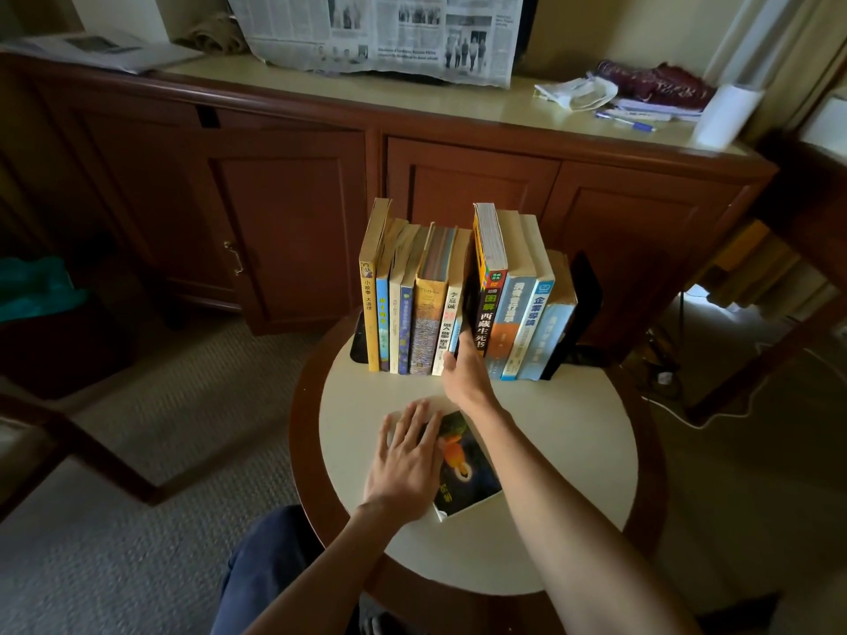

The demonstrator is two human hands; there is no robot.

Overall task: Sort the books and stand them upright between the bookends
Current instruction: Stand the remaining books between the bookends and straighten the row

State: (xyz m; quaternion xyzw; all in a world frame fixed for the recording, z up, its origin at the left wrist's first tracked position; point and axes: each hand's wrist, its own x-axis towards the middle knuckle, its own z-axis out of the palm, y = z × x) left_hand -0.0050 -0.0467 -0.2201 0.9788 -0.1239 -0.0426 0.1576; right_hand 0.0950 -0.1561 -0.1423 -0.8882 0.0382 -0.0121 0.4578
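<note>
A row of several books [431, 309] stands upright on the round table [573, 451], between a black bookend on the left [358, 341] and a black bookend on the right [578, 309]. My right hand [463, 373] reaches into a gap in the middle of the row, its fingers slid between a white-spined book [450, 327] and a dark-spined book [486, 309]. One dark book with an orange picture [467, 465] lies flat on the table in front. My left hand [405, 465] rests flat on it with fingers spread.
A long wooden cabinet [293, 231] stands behind the table, with a newspaper [380, 34], papers, a pen and a paper roll [726, 114] on top. A chair frame [78, 446] is at the left. Cables lie on the carpet at the right.
</note>
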